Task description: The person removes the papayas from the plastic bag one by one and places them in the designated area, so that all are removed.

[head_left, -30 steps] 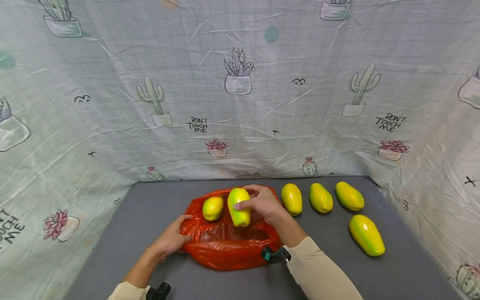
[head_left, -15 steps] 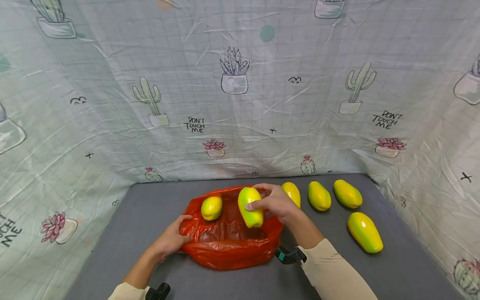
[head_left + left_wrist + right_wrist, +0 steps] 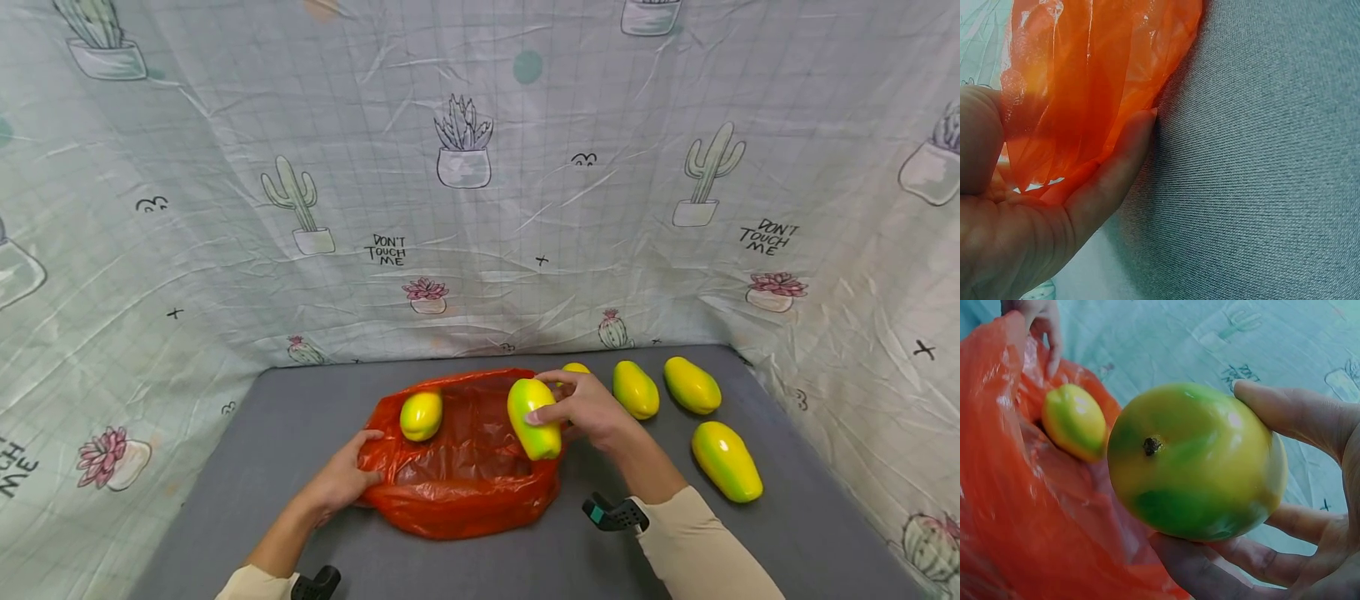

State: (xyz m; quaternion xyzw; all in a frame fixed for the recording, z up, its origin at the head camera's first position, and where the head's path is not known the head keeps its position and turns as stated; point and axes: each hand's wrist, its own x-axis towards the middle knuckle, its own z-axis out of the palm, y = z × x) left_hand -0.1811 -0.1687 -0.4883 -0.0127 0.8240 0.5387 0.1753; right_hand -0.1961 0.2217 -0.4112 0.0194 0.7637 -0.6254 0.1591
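Note:
A red plastic bag [image 3: 457, 508] lies spread with its mouth facing up, and one yellow-green papaya [image 3: 422, 416] sits inside at the left. My left hand [image 3: 343, 477] grips the bag's left edge; in the left wrist view the thumb [image 3: 1116, 165] lies along the thin plastic. With thumb and fingers my right hand [image 3: 588, 408] holds a second papaya [image 3: 534, 419] above the bag's right rim. The right wrist view shows the dark stem spot on the held papaya [image 3: 1197, 462], with the thumb on one side and fingers on the other.
Right of the bag on the grey table [image 3: 247, 492] are a partly hidden papaya [image 3: 576, 367], two more papayas [image 3: 636, 390] [image 3: 692, 386] along the back, and another papaya [image 3: 727, 462] nearer the front. A cactus-print cloth [image 3: 480, 233] hangs behind and at both sides.
My right hand has carried the papaya rightward from over the middle of the bag to its right rim. It now covers most of the nearest back papaya. My left hand has stayed put.

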